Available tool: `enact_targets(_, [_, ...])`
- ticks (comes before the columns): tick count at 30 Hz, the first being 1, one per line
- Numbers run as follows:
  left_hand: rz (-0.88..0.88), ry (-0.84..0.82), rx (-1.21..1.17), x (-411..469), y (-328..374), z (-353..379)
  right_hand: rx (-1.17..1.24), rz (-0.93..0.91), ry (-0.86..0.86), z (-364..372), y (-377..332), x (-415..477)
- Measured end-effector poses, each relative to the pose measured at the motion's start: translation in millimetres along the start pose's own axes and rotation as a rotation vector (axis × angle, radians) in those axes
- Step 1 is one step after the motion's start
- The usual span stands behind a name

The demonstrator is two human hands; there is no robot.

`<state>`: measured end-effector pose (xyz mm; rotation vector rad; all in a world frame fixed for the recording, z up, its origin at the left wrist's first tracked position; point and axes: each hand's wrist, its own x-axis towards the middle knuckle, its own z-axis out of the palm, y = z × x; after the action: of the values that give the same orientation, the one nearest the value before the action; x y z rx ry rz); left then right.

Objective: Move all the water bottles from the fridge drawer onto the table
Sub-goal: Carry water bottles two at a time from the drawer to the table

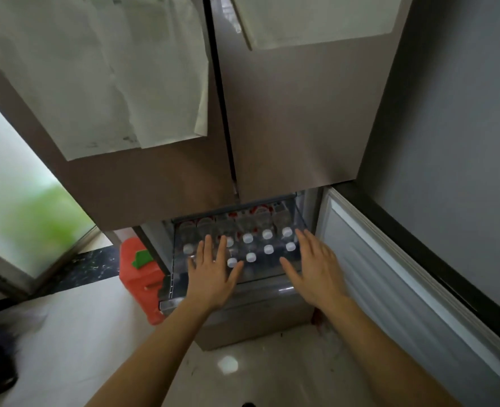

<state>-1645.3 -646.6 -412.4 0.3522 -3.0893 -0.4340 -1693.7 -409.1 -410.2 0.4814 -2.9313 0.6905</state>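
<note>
A: Where are the water bottles (248, 238)?

B: They stand in the fridge drawer (181, 284). The drawer is pulled out at the bottom of the fridge (287, 127). You can see lots of white caps in rows. Some bottles at the back have red labels.

A: What are the hands doing?

B: Both hands are flat, palms down, over the drawer. The left hand (212, 270) is over the bottles on the left side. The right hand (316, 268) is over the right side. The fingers (304, 240) are spread wide and hold nothing. I cannot tell if they touch the caps.

A: What is around the fridge?

B: Two big doors are shut above the drawer. White papers (111, 83) hang on them. A lower door (389, 274) stands open on the right, next to a grey wall (463, 113).

A: And the floor?

B: The floor (81, 348) is pale and shiny, with a bright spot of light. A red can (138, 283) with a green cap sits just left of the drawer. A bright window (22, 201) is on the far left, with blurry green behind it.
</note>
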Motion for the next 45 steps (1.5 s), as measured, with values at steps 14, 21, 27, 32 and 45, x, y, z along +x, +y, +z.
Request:
enact_targets(14, [0.056,-0.212,0.045,117.1,-50.5,62.7,-0.034,0.049,-0.386,97.0,13.3,117.5])
enact_targets(21, [0.065,-0.286,0.103,149.2,-50.5,87.9,-0.026,0.047,-0.439,128.0,15.4,150.7])
enact_targets(27, [0.004,-0.246,-0.064,144.4,-45.6,85.5,0.097,0.058,-0.466,125.0,19.1,155.4])
enact_targets(32, [-0.006,-0.259,-0.071,114.3,-36.3,71.3,0.115,0.084,-0.645,100.9,15.0,135.7])
enact_targets(45, [0.014,0.168,0.004,42.3,-1.1,-6.0,0.159,-0.057,-0.274,0.2,-9.9,96.2])
